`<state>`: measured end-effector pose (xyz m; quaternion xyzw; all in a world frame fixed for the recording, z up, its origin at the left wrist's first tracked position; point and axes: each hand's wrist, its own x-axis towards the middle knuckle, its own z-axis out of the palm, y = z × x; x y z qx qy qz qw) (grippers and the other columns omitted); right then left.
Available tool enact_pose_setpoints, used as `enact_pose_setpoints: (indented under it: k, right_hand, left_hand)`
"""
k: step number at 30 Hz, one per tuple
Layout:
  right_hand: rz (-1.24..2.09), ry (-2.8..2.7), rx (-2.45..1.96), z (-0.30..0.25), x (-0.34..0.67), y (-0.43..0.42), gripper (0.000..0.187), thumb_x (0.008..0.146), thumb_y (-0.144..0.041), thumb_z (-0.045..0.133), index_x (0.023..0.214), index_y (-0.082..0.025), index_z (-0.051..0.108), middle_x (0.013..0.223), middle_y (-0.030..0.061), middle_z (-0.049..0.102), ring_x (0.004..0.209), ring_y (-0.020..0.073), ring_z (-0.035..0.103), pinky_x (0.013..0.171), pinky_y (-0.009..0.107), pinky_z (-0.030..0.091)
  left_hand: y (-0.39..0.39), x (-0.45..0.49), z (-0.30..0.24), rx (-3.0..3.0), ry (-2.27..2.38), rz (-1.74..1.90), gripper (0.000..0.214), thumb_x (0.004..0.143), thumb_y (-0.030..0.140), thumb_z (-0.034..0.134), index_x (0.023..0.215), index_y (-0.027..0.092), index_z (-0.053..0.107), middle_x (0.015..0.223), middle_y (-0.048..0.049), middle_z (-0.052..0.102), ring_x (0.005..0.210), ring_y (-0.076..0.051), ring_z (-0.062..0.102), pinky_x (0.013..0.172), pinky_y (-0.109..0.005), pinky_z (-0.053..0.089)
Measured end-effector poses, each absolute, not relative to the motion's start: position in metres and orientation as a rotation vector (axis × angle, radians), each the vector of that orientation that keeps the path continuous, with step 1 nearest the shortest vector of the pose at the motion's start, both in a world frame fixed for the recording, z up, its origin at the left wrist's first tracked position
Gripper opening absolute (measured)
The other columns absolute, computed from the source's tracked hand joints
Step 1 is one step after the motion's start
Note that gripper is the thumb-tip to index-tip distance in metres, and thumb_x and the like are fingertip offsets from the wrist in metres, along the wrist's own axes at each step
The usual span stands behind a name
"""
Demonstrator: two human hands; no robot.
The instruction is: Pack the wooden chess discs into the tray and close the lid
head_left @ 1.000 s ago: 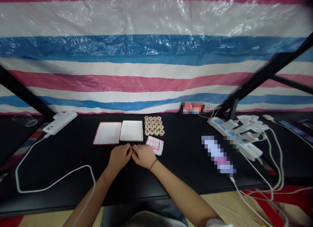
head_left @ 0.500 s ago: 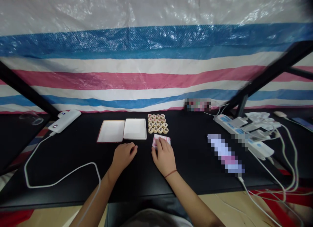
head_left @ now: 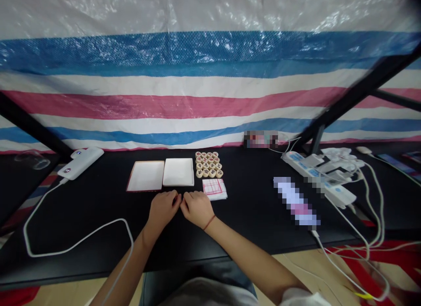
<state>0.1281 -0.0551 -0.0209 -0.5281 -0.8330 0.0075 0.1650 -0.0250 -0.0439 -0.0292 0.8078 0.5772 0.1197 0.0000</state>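
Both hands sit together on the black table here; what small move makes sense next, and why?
Probably the right hand reaches to the folded checked cloth close by on its right and starts opening it: the cloth lies folded near the grouped wooden pieces, and neither hand visibly holds anything.

both hands, left hand [head_left: 162, 209] and right hand [head_left: 196, 208], rest curled and touching on the black table [head_left: 98, 209], folded cloth [head_left: 214, 189] at 1 o'clock.

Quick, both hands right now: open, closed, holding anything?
Left hand: fingers curled shut, resting on the black table, nothing visible in its grip.
Right hand: curled shut too, fingers touching the left hand, nothing visible held.
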Motion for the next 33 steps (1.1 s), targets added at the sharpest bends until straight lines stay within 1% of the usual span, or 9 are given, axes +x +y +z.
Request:
enact_pose_setpoints:
  k: [4,9,13,19,24,33]
  right_hand:
    - [0.168,-2.49,-1.625,-0.021,0.121,-0.043,0.023,0.09,-0.027,0.045,0.08,-0.016,0.063,0.07,0.0068,0.07,0.06,0.0167,0.062,0.058,0.029,0.03]
    - [0.242,-2.554,-1.609,-0.013,0.126,-0.035,0.032,0.092,-0.031,0.043,0.078,-0.017,0.067,0.075,0.0075,0.073,0.067,0.0186,0.067,0.058,0.027,0.033]
    - [0.256,-2.529,-1.62,-0.012,0.129,-0.036,0.035,0.093,-0.033,0.043,0.075,-0.019,0.07,0.074,0.0066,0.073,0.067,0.018,0.068,0.058,0.027,0.033]
    - [0.266,-2.503,-1.621,-0.015,0.129,-0.037,0.034,0.092,-0.033,0.045,0.073,-0.02,0.07,0.071,0.0049,0.073,0.065,0.0164,0.066,0.059,0.026,0.033]
    - [0.265,-2.485,-1.635,-0.017,0.13,-0.037,0.033,0.092,-0.033,0.046,0.074,-0.02,0.07,0.071,0.0047,0.072,0.065,0.0158,0.065,0.06,0.025,0.033]
    - [0.287,-2.487,-1.636,-0.014,0.131,-0.037,0.031,0.091,-0.032,0.048,0.072,-0.019,0.069,0.07,0.0053,0.072,0.065,0.0161,0.066,0.06,0.026,0.032]
  left_hand:
    - [-0.045,-0.023,-0.029,2.507,1.936,0.334,0.027,0.093,0.028,0.044,0.07,0.019,0.058,0.065,-0.0034,0.066,0.063,-0.018,0.06,0.062,-0.03,0.033]
    - [-0.045,-0.023,-0.029,2.488,1.955,0.331,0.027,0.093,0.027,0.043,0.072,0.02,0.058,0.065,-0.0043,0.066,0.064,-0.018,0.061,0.061,-0.03,0.033]
    - [-0.045,-0.024,-0.029,2.485,1.93,0.347,0.028,0.093,0.03,0.044,0.072,0.02,0.058,0.066,-0.0037,0.066,0.064,-0.018,0.061,0.061,-0.029,0.033]
    - [-0.046,-0.025,-0.028,2.5,1.9,0.336,0.028,0.093,0.031,0.044,0.072,0.02,0.058,0.065,-0.0028,0.065,0.065,-0.018,0.061,0.062,-0.029,0.033]
    - [-0.046,-0.025,-0.026,2.499,1.888,0.357,0.028,0.093,0.03,0.045,0.071,0.019,0.059,0.066,-0.0031,0.065,0.064,-0.018,0.061,0.062,-0.029,0.033]
    - [-0.045,-0.026,-0.028,2.462,1.897,0.346,0.036,0.09,0.03,0.045,0.057,0.02,0.05,0.053,-0.0013,0.058,0.055,-0.015,0.055,0.059,-0.03,0.029]
